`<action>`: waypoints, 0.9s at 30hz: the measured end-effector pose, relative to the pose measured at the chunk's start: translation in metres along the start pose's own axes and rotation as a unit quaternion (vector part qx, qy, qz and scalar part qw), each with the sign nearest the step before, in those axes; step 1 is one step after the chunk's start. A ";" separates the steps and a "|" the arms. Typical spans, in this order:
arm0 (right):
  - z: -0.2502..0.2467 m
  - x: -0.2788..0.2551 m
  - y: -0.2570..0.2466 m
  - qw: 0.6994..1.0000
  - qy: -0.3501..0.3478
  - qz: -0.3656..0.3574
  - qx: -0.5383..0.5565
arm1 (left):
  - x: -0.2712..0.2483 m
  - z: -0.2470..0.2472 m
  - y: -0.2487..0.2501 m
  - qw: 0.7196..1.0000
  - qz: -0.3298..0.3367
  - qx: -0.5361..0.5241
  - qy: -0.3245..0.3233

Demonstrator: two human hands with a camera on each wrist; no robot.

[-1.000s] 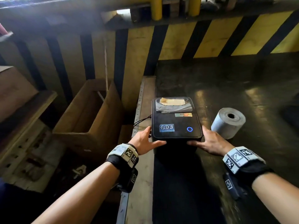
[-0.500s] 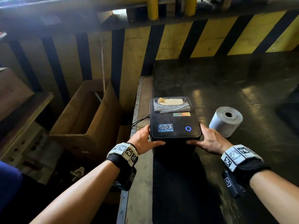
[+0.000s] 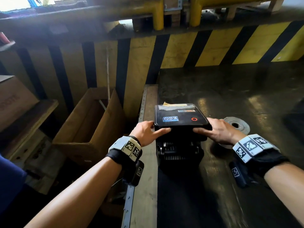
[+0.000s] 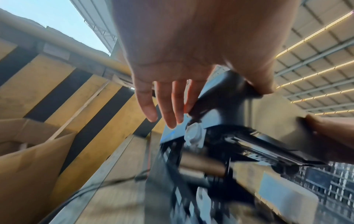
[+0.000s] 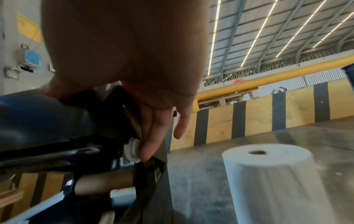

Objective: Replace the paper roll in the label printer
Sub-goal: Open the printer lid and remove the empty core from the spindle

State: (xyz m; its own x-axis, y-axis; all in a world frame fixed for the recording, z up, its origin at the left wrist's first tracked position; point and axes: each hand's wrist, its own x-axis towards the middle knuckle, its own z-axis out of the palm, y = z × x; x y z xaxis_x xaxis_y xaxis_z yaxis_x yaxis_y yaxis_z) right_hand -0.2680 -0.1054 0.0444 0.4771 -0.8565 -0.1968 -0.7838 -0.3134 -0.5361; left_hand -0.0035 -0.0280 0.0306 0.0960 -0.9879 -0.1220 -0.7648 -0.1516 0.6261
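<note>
The black label printer (image 3: 179,150) sits on a dark table (image 3: 230,89). Its lid (image 3: 180,118) is lifted at the front, the round light on it glows red, and the mechanism shows beneath. My left hand (image 3: 148,131) grips the lid's front left corner, thumb on the front edge. At the front right corner my right hand (image 3: 217,130) holds it the same way. In the wrist views a brown bare core (image 4: 203,165) (image 5: 103,180) lies inside under the raised lid (image 4: 226,97) (image 5: 47,115). A full white paper roll (image 3: 236,125) (image 5: 272,174) stands on end just right of the printer.
An open cardboard box (image 3: 88,122) stands below the table's left edge, with a closed carton (image 3: 14,97) on a shelf further left. A yellow and black striped barrier (image 3: 181,50) runs behind. A cable (image 4: 107,181) trails off the printer's left side.
The lid's front edge has come up in both hands, exposing the inside. The light on it went from blue to red.
</note>
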 end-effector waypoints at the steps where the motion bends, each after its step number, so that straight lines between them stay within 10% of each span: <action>1: -0.007 0.004 -0.005 1.000 0.012 0.005 -0.001 | 0.005 -0.006 0.006 1.000 -0.007 0.002 0.020; 12: -0.010 0.030 -0.041 0.963 0.264 -0.043 -0.020 | 0.059 -0.041 0.046 0.980 -0.082 -0.012 0.179; 20: -0.015 0.070 -0.045 0.953 0.299 -0.047 -0.001 | 0.065 -0.020 0.038 0.977 0.061 -0.046 0.199; 27: -0.023 0.104 -0.042 0.960 0.269 -0.016 0.075 | 0.091 -0.018 0.035 0.986 0.049 -0.021 0.161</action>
State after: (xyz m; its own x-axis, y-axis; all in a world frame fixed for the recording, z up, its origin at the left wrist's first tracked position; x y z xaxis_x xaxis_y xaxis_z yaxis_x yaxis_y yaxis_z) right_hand -0.1947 -0.1903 0.0651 0.1934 -0.9481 0.2523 -0.6866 -0.3145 -0.6555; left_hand -0.0099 -0.1240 0.0550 0.2248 -0.9563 0.1869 -0.7540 -0.0493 0.6550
